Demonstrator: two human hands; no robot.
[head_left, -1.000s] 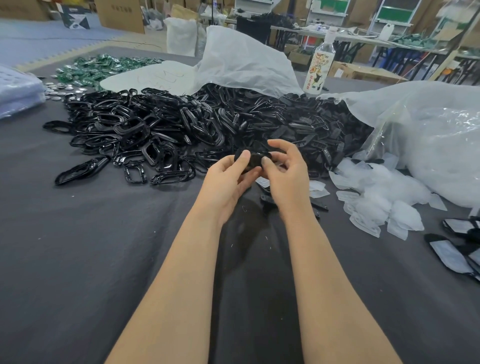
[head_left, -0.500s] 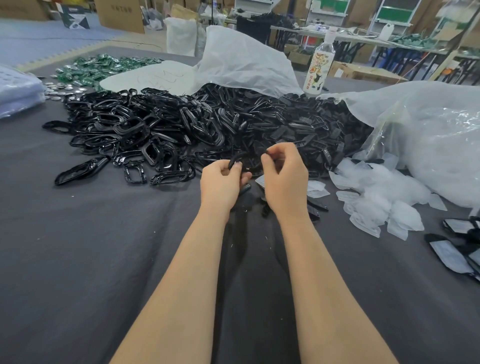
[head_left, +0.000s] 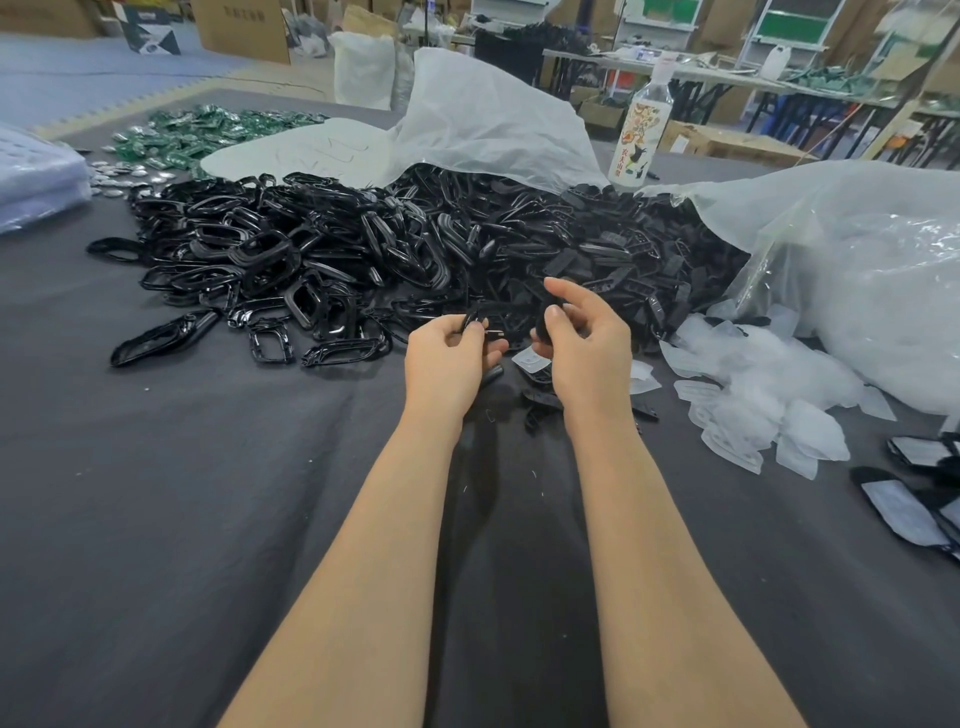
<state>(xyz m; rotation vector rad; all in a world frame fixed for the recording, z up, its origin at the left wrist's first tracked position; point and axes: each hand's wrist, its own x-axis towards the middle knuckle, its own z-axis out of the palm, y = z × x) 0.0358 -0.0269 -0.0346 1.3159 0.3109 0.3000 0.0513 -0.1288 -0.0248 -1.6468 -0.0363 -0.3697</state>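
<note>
A big heap of glossy black plastic frames (head_left: 291, 260) and matte black flat parts (head_left: 613, 260) covers the far half of the dark grey cloth table (head_left: 182, 519). My left hand (head_left: 447, 358) is curled round a thin black frame piece (head_left: 475, 318) at the heap's near edge. My right hand (head_left: 587, 343) pinches a small dark part (head_left: 544, 325) between thumb and fingers. The two hands are a little apart. A few loose black pieces (head_left: 540, 400) lie on the cloth under them.
Clear plastic films (head_left: 753, 410) are piled at the right beside a large translucent bag (head_left: 857, 270). A white bag (head_left: 483, 119) drapes over the heap. A bottle (head_left: 641, 130) stands behind. Green parts (head_left: 197, 135) lie far left, film-covered black parts (head_left: 914, 499) at the right edge.
My hands, first joined on one small black piece, dipped to the heap's edge and have now drawn apart, each holding its own black piece.
</note>
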